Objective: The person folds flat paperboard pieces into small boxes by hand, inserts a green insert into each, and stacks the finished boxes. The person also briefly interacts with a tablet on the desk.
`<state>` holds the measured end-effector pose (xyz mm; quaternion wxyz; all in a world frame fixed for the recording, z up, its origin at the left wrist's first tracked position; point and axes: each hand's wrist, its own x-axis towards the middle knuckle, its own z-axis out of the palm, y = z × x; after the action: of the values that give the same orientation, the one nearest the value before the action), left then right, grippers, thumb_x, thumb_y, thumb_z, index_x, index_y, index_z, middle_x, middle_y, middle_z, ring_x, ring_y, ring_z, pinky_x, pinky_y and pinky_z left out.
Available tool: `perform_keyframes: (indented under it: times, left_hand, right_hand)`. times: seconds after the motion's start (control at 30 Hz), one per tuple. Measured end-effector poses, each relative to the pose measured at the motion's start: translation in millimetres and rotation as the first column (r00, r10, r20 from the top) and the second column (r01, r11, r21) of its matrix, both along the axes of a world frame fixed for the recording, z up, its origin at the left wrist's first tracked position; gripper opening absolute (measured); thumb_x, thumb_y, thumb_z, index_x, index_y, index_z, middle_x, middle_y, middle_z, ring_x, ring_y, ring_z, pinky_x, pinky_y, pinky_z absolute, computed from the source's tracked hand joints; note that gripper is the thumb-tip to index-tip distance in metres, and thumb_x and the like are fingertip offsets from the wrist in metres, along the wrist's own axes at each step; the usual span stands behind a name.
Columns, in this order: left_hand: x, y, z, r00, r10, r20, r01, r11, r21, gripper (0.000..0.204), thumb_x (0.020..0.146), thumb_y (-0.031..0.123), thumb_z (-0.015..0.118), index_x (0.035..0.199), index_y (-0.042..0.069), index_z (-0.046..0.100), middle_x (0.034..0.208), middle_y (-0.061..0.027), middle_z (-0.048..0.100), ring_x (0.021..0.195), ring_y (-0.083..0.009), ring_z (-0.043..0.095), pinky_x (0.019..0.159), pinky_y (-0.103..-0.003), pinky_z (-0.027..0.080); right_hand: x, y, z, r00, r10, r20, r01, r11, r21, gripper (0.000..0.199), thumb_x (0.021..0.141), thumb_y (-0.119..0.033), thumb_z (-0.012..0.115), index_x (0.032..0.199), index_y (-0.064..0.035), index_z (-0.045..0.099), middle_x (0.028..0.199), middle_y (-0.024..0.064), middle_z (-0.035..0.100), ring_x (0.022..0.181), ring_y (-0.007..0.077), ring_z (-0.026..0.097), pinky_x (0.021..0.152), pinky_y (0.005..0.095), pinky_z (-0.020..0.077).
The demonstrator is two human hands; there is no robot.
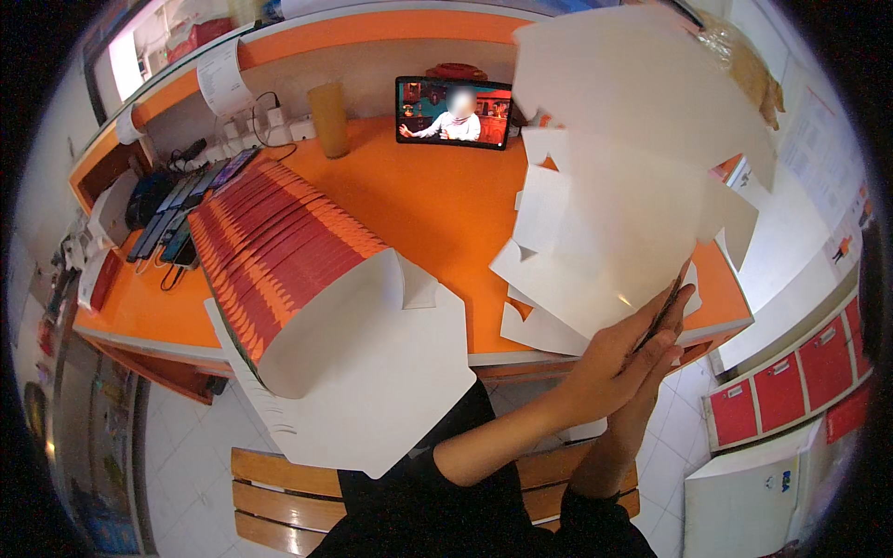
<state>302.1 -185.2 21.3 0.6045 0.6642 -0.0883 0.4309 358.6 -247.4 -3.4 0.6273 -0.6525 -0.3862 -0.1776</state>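
Sheet point(623, 130), big and white, is over the right end of the orange desk point(446, 200), on top of other white sheets point(544, 219); off to the side likely because it needs room. Red stack point(288, 246) sits on the left, pieces curved and nested, probably to keep them in order; white flap point(391, 381) at its near end juts past the desk's front edge. Tablet point(453, 113) stands at the back, presumably angled for viewing. 2 hands at the sheet's near right edge, probably steadying it. Left hand point(605, 367) reaches across, angled up and away; right hand point(656, 355) just beside, palms roughly facing. Fingers look straight and pressed together, right ones partly hidden; can't tell if either hand pinches the edge.
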Motion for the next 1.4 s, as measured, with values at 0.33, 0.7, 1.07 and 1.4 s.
perform_keyframes:
  times: [0.33,0.7,1.07,1.4]
  left_hand:
    - [-27.3,33.6,-21.6,0.91,0.256,-0.326,-0.108,0.905,0.411,0.027,0.094,0.013,0.046,0.118,0.005,0.053,0.1,-0.0166,0.064,0.085,-0.034,0.063,0.109,-0.051,0.028]
    - [-25.9,47.2,-27.3,0.894,0.255,-0.368,-0.146,0.944,0.297,0.018,0.09,0.016,0.056,0.098,0.002,0.063,0.076,-0.0136,0.065,0.08,-0.0323,0.064,0.108,-0.048,0.029]
    - [-19.9,46.0,-21.0,0.897,0.287,-0.336,-0.096,0.868,0.486,0.036,0.086,0.024,0.063,0.11,-0.002,0.054,0.122,-0.0105,0.049,0.105,-0.0258,0.057,0.112,-0.047,0.02]
    - [-29.6,37.1,-24.7,0.842,0.539,0.011,-0.531,0.826,0.187,0.103,0.064,0.037,0.082,0.14,0.001,0.023,0.14,-0.0174,0.037,0.136,-0.0329,0.025,0.111,-0.056,0.004]
  right_hand:
    - [77.5,-19.6,24.7,0.992,0.079,0.103,-0.055,0.975,-0.218,0.036,0.097,-0.038,0.044,0.109,-0.0085,0.059,0.145,0.0161,0.027,0.134,0.0339,0.028,0.107,0.0432,0.0271]
    - [59.3,-13.1,21.4,0.958,0.128,0.256,0.009,0.88,-0.474,0.013,0.085,-0.013,0.063,0.096,-0.0079,0.065,0.142,0.0214,0.032,0.134,0.0378,0.03,0.109,0.0446,0.0258]
    - [57.2,-29.3,27.5,0.918,0.395,0.038,-0.312,0.777,-0.547,0.025,0.093,-0.021,0.051,0.101,-0.0021,0.066,0.142,0.0171,0.034,0.133,0.0309,0.035,0.108,0.0416,0.0275]
    - [152.3,-92.7,8.9,0.899,0.315,-0.303,-0.242,0.936,0.257,0.035,0.094,-0.032,0.052,0.112,-0.002,0.052,0.108,0.0127,0.059,0.101,0.0237,0.057,0.087,0.037,0.0478]
